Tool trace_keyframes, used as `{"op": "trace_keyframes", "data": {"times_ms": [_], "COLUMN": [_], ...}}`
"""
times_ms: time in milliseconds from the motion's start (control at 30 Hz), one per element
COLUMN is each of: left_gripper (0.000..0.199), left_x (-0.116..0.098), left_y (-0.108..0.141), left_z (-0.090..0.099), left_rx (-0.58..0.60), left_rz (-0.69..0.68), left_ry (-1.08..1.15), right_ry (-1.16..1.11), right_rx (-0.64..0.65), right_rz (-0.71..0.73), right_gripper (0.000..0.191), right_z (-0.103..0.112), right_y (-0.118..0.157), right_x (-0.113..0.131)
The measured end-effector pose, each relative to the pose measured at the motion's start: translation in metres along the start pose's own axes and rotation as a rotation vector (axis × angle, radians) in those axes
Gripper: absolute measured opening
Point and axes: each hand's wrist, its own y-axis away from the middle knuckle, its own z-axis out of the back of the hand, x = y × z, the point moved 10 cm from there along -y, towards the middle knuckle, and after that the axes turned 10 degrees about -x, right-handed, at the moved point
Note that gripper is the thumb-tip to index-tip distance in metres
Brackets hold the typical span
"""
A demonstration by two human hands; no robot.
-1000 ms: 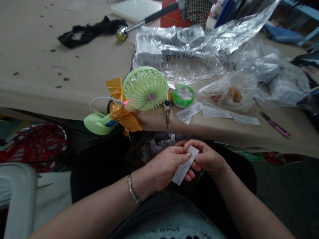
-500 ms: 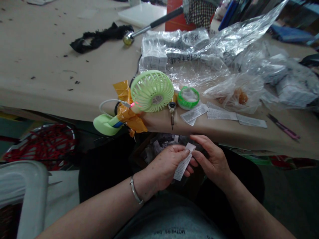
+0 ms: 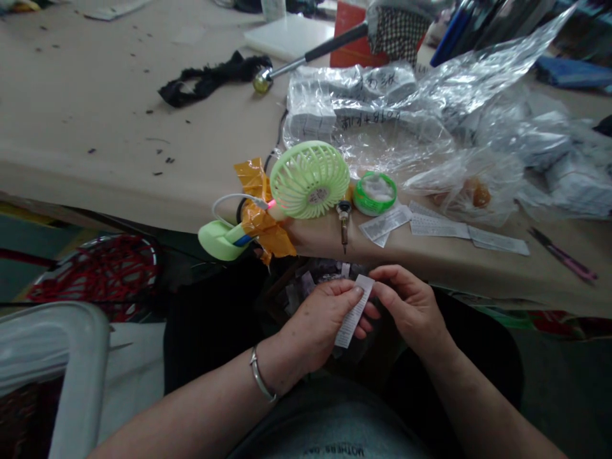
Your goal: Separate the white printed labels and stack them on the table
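Edge: desk [image 3: 86,172] front crosses above both hands; the green fan [image 3: 310,180] stands there, orange tape [image 3: 270,234] round its handle, its base [image 3: 222,241] jutting past the rim. A pointed tool [image 3: 343,223] aims its tip towards the lap.
Left hand: bare hand [image 3: 325,312], holding the paper strip [image 3: 354,313] – thumb on top, fingers beneath; bangle [image 3: 261,375] at the wrist.
Strip: in front of the desk edge, above the lap, slanting, its lower end free of the fingers.
Right hand: bare hand [image 3: 415,309], grip narrow at the strip's upper corner; whether it pinches the paper, I cannot tell.
Room to move: a gap between hands and rim, with scraps [image 3: 329,271] lower down, dark-clad legs either side.
Surface: black cloth [image 3: 210,78], hammer-like tool [image 3: 308,56], plastic-wrapped stacks [image 3: 351,108], green tub [image 3: 375,194], loose paper strips [image 3: 440,226], knotted-looking clear bag [image 3: 478,191], pink-handled tool [image 3: 564,256].
Room: basket of red strands [image 3: 100,271] and pale frame [image 3: 88,376] at left; dark floor [image 3: 568,376] at right.
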Motion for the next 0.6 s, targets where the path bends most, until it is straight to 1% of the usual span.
{"op": "trace_keyframes", "data": {"times_ms": [67, 133, 300, 367, 500, 600], "left_gripper": [0.018, 0.017, 0.017, 0.019, 0.016, 0.014], "left_x": [-0.003, -0.005, -0.014, -0.025, -0.055, -0.073], "left_y": [0.001, 0.003, 0.005, 0.005, 0.011, 0.017], "left_z": [0.002, 0.006, 0.013, 0.018, 0.031, 0.037], "left_rx": [-0.006, -0.028, -0.071, -0.1, -0.22, -0.294], "left_rz": [-0.029, -0.058, -0.131, -0.226, -0.497, -0.632], "left_ry": [-0.002, -0.009, -0.05, -0.11, -0.325, -0.433], "right_ry": [-0.073, -0.118, -0.148, -0.133, -0.053, 0.046], "right_rx": [0.024, 0.037, 0.038, 0.041, 0.036, 0.006], "right_rz": [-0.082, -0.122, -0.133, -0.107, -0.023, 0.028], "right_gripper": [0.015, 0.016, 0.015, 0.014, 0.013, 0.013], "right_z": [-0.007, -0.013, -0.022, -0.026, -0.03, -0.029], "right_y": [-0.002, -0.005, -0.01, -0.012, -0.016, -0.021], "right_x": [-0.007, -0.01, -0.005, 0.002, 0.016, 0.024]}}
